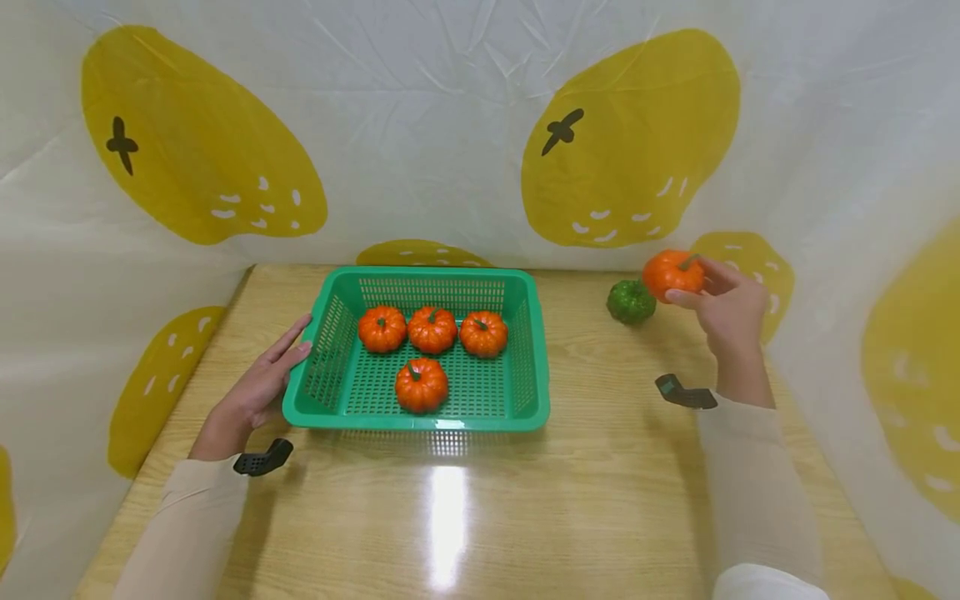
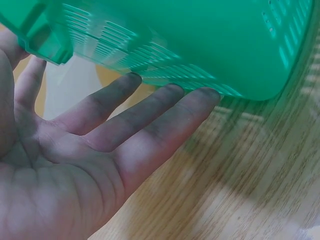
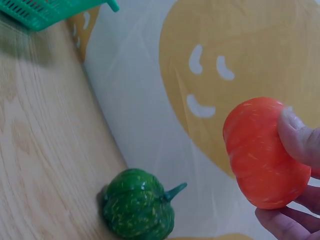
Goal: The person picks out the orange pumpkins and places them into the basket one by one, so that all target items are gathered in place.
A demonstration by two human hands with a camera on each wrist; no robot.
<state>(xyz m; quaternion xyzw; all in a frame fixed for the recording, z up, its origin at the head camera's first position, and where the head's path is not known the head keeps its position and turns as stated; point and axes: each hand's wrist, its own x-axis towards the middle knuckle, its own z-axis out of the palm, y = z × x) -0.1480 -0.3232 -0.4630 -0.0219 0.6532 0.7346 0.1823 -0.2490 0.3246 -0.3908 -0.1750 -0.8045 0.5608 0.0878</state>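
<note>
My right hand (image 1: 731,304) pinches a small orange pumpkin (image 1: 667,275) between thumb and fingers, raised over the table's back right. In the right wrist view this pumpkin (image 3: 262,155) is held up off the wood. Just left of it in the head view, a green pumpkin (image 1: 631,302) sits on the table. My left hand (image 1: 262,379) is at the left side of a green plastic basket (image 1: 300,400), thumb at the rim. Its fingers (image 2: 165,120) stretch out straight along the basket wall in the left wrist view. Inside the basket lie several orange pumpkins (image 1: 422,386), most in a back row.
The wooden table (image 1: 585,500) carries the basket at its back middle. A pale cloth (image 1: 420,125) printed with yellow fruit shapes rises behind the table and along both sides. Each wrist wears a black camera mount (image 1: 262,458).
</note>
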